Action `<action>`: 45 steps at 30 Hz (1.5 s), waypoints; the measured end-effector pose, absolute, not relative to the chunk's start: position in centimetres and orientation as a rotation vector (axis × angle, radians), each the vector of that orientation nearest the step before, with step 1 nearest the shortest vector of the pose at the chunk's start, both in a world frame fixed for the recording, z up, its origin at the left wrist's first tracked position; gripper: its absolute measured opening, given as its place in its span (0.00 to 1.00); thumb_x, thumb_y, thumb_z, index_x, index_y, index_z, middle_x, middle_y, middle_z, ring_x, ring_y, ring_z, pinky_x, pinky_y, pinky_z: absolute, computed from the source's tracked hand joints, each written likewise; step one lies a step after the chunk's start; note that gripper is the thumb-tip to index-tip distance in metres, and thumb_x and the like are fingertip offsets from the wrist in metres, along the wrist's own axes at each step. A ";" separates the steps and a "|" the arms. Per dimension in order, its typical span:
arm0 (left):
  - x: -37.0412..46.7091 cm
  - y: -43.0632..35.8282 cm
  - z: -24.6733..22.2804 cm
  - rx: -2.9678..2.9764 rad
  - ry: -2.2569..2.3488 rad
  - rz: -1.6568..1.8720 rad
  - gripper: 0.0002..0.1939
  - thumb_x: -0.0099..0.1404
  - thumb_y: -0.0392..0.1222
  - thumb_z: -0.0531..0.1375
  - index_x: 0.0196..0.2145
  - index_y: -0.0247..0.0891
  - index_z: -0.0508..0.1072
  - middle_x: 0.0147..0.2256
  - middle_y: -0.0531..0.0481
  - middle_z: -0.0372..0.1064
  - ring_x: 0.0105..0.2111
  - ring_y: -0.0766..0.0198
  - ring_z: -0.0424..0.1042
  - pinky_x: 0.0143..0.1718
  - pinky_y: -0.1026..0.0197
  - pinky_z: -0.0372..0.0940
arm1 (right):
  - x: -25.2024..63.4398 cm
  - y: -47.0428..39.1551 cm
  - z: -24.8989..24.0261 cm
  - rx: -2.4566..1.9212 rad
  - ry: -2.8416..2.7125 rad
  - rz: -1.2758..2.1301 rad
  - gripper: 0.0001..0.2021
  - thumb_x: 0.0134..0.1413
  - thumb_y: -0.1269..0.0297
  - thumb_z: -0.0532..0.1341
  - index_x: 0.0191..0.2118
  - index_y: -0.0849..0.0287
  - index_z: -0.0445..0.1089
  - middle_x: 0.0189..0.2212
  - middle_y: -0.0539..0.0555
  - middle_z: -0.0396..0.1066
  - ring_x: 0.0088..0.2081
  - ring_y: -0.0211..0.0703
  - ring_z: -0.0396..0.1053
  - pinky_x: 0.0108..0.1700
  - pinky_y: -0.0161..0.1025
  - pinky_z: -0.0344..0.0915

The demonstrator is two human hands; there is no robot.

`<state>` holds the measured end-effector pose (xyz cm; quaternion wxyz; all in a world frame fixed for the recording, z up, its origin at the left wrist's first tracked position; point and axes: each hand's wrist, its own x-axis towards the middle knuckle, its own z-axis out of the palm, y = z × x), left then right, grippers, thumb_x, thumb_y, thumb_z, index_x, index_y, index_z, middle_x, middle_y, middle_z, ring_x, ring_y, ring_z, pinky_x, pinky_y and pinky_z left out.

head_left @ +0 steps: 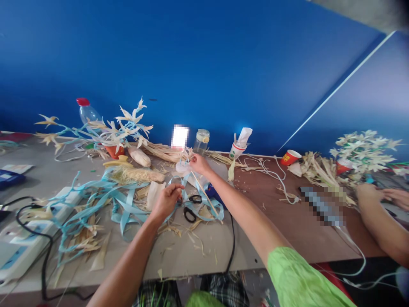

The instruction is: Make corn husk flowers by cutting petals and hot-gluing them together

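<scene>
Right hand: reaches forward to the white disc; the hand (198, 164) has its fingers bent with the tips close together, but what they pinch, if anything, cannot be told.
White disc: lies on the table (182, 260) at the right fingertips, in front of the bottle (202, 138); the disc (182, 167) is partly hidden by pale strands above it.
Left hand: held nearer the body, above the clutter; the hand (168, 197) has its fingers curled inward, thumb near the forefinger, any grip too small to tell.
Ribbon: pale blue, in loose loops left of and below the left hand; the ribbon (129, 207) could snag a wrist and drag other pieces, since its lengths cross one another.
Scissors: black-handled, between the forearms; the scissors (191, 207) could nick skin or ribbon if a hand dropped there unseen.
Stick: thin, slanting beside the right forearm; the stick (207, 198) might roll or be knocked if that arm swept sideways.
Cord: black, over the near edge; the cord (232, 243) could catch a knee or sleeve and pull.
Flowers: husk-like, at left above an orange pot (115, 151); the flowers (128, 116) spread widely, so a careless reach might bend them.
</scene>
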<state>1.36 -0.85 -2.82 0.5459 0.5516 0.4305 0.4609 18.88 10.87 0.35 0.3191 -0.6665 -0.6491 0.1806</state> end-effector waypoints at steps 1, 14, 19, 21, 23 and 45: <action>1.4 -0.8 -2.9 1.308 1.011 1.107 0.14 0.56 0.47 0.59 0.34 0.34 0.73 0.18 0.57 0.59 0.18 0.72 0.57 0.21 0.66 0.54 | 19.2 10.5 0.6 -1.757 -1.671 0.456 0.15 0.48 0.71 0.61 0.45 0.62 0.71 0.32 0.53 0.74 0.36 0.42 0.71 0.41 0.36 0.63; 0.9 -1.0 -1.1 1.263 1.165 1.332 0.14 0.55 0.50 0.61 0.33 0.36 0.72 0.19 0.57 0.58 0.19 0.70 0.57 0.20 0.66 0.53 | 19.2 -1.0 2.8 -1.378 -1.591 0.601 0.11 0.56 0.58 0.53 0.29 0.58 0.67 0.21 0.48 0.66 0.25 0.38 0.64 0.31 0.33 0.60; 0.1 -0.2 -1.2 1.071 1.206 1.625 0.11 0.57 0.48 0.59 0.33 0.37 0.70 0.19 0.58 0.56 0.18 0.72 0.53 0.20 0.67 0.51 | 17.7 -2.5 2.0 -1.376 -1.627 0.679 0.18 0.59 0.56 0.50 0.22 0.57 0.62 0.19 0.49 0.65 0.24 0.37 0.63 0.31 0.33 0.58; -0.1 0.0 -1.1 1.049 1.209 1.745 0.09 0.59 0.45 0.57 0.33 0.37 0.70 0.18 0.59 0.54 0.18 0.72 0.51 0.20 0.67 0.50 | 17.3 -2.9 1.6 -1.392 -1.653 0.709 0.18 0.59 0.55 0.51 0.21 0.58 0.62 0.18 0.48 0.64 0.24 0.36 0.63 0.31 0.33 0.58; -0.3 0.1 -0.9 1.058 1.236 1.834 0.08 0.59 0.43 0.56 0.32 0.36 0.70 0.19 0.58 0.55 0.18 0.72 0.52 0.20 0.68 0.50 | 17.0 -3.2 1.2 -1.404 -1.649 0.717 0.17 0.59 0.56 0.52 0.21 0.58 0.62 0.18 0.48 0.64 0.24 0.37 0.64 0.31 0.33 0.58; 1.2 -0.4 -2.0 1.246 1.229 1.494 0.09 0.58 0.43 0.56 0.36 0.38 0.69 0.21 0.57 0.62 0.18 0.72 0.56 0.21 0.67 0.54 | 16.3 -3.8 -1.8 -1.184 -1.562 0.661 0.10 0.54 0.72 0.54 0.36 0.58 0.72 0.35 0.54 0.73 0.37 0.40 0.71 0.43 0.37 0.66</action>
